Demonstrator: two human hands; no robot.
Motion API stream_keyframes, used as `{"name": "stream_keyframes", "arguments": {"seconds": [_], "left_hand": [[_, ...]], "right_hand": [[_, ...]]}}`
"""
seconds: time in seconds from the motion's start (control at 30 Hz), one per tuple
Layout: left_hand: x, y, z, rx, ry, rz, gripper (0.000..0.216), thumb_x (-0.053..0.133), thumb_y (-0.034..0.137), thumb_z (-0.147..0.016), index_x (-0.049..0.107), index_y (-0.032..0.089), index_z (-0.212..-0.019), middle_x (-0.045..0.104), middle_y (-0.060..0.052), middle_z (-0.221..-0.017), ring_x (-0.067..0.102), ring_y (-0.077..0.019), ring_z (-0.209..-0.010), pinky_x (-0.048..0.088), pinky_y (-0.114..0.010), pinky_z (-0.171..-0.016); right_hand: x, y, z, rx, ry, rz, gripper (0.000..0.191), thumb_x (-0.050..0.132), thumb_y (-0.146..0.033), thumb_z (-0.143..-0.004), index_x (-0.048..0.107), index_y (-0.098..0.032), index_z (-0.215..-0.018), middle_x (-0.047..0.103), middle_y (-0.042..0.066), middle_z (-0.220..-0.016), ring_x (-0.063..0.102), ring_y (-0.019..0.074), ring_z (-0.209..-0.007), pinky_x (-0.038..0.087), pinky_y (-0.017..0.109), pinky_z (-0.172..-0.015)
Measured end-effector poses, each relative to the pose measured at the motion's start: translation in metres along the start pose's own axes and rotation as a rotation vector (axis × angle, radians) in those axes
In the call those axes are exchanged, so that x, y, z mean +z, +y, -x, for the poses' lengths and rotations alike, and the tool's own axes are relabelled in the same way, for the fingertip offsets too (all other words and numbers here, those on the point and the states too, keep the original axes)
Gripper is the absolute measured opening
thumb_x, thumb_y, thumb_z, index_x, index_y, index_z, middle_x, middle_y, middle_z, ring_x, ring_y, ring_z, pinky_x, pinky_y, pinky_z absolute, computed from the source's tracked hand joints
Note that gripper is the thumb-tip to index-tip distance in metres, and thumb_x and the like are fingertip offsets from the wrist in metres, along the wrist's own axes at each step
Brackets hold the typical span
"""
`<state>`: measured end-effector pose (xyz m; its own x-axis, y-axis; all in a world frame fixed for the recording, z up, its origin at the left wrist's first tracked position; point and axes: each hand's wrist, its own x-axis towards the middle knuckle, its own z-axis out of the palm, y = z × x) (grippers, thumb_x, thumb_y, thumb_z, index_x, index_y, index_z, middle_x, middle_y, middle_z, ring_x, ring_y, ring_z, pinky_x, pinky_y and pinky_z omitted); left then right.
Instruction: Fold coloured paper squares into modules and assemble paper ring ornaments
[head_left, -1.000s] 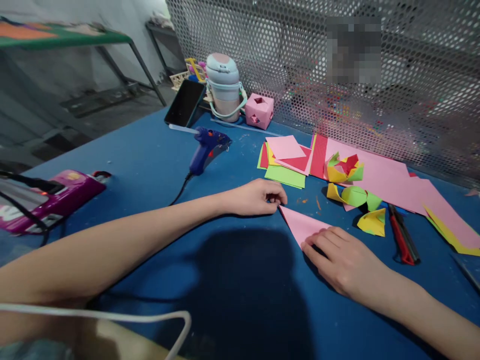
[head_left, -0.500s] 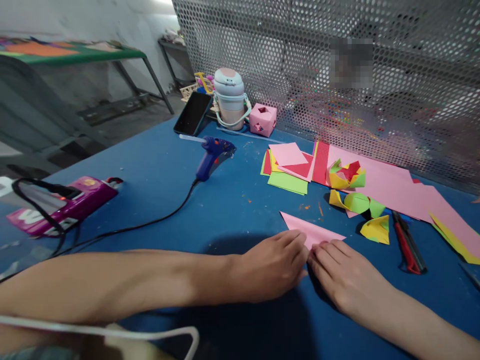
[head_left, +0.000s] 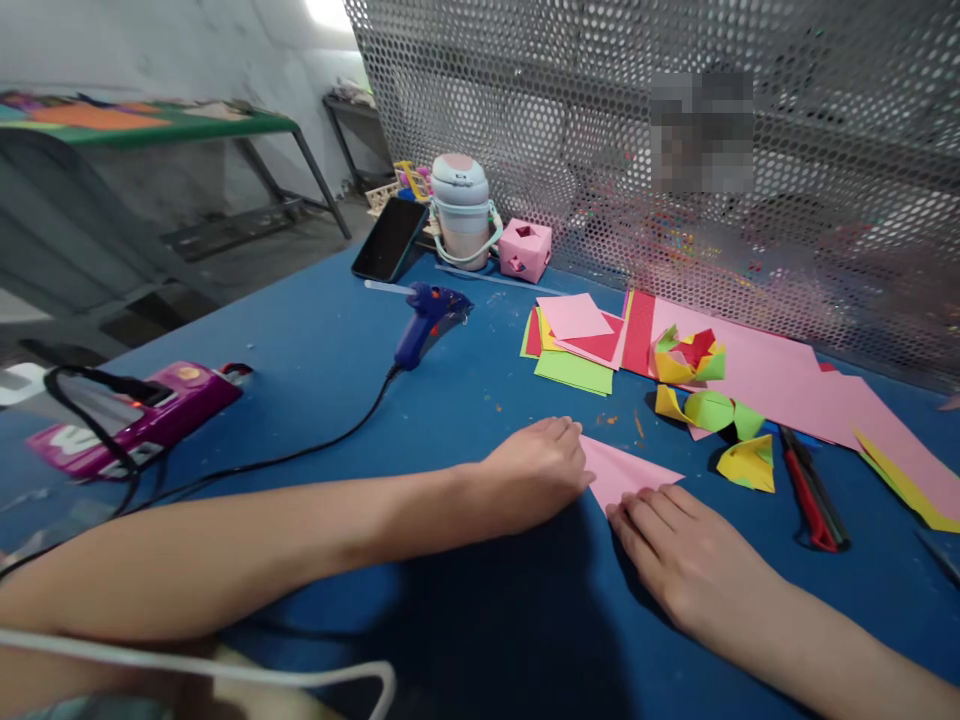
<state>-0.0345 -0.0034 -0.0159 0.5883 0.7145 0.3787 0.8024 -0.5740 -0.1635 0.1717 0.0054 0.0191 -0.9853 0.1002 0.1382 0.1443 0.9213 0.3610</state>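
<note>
— Where is your paper?
— Your folded pink triangle [head_left: 630,468] lies flat on the blue bench [head_left: 465,400], between your two hands.
— And the hands?
— Your left hand [head_left: 536,472] rests palm down, fingers loose, tips on the triangle's left corner. Your right hand [head_left: 675,545] lies flat, fingers spread, tips at its near edge. Neither grasps anything.
— Nearby?
— A yellow-green folded piece [head_left: 748,463] and a red cutter [head_left: 808,492] lie to the right.
</note>
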Motion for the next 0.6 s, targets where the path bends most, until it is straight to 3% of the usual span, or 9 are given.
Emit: {"name": "stream_keyframes", "arguments": {"seconds": [0.2,0.3,0.4,0.5,0.6], "left_hand": [[-0.008,-0.018,-0.008,-0.083,-0.008,-0.020,0.025,0.048,0.021,-0.085,0.065,0.003,-0.083,0.058,-0.023,-0.113,0.053,-0.0321,-0.106,0.046,-0.042,-0.087],[-0.016,-0.002,-0.005,-0.014,-0.018,0.047,0.018,0.045,0.013,-0.085,0.062,0.006,-0.082,0.060,-0.019,-0.099,0.056,-0.0270,-0.094,0.047,-0.041,-0.081],[-0.021,0.022,0.004,0.173,-0.062,0.226,0.021,0.042,0.015,-0.087,0.060,0.010,-0.080,0.061,-0.012,-0.084,0.056,-0.0209,-0.081,0.048,-0.034,-0.075],[-0.022,0.038,0.012,0.144,0.001,0.300,0.027,0.039,0.022,-0.090,0.061,0.006,-0.089,0.063,-0.012,-0.087,0.056,-0.0225,-0.087,0.048,-0.033,-0.079],[-0.023,0.040,0.014,0.130,-0.016,0.319,0.031,0.043,0.030,-0.089,0.061,0.005,-0.092,0.064,-0.013,-0.089,0.056,-0.0241,-0.090,0.047,-0.035,-0.082]], "right_hand": [[0.000,-0.001,0.000,0.020,-0.011,0.008,0.030,0.043,-0.003,-0.077,0.064,-0.004,-0.098,0.066,0.017,-0.083,0.058,0.0233,-0.069,0.041,0.037,-0.065],[0.001,-0.001,-0.001,0.029,-0.005,-0.008,0.029,0.041,-0.003,-0.077,0.065,-0.005,-0.093,0.066,0.016,-0.081,0.058,0.0229,-0.067,0.041,0.037,-0.064],[0.001,-0.003,-0.001,0.032,0.006,-0.029,0.026,0.041,-0.003,-0.077,0.065,-0.006,-0.087,0.065,0.015,-0.075,0.056,0.0229,-0.064,0.039,0.037,-0.064],[0.001,-0.004,0.000,0.059,-0.002,-0.041,0.026,0.041,-0.002,-0.076,0.065,-0.006,-0.085,0.063,0.014,-0.074,0.056,0.0227,-0.065,0.038,0.037,-0.065],[-0.001,-0.004,0.001,0.102,-0.033,-0.060,0.024,0.041,-0.002,-0.074,0.064,-0.009,-0.074,0.062,0.014,-0.072,0.055,0.0223,-0.063,0.036,0.037,-0.064]]}}
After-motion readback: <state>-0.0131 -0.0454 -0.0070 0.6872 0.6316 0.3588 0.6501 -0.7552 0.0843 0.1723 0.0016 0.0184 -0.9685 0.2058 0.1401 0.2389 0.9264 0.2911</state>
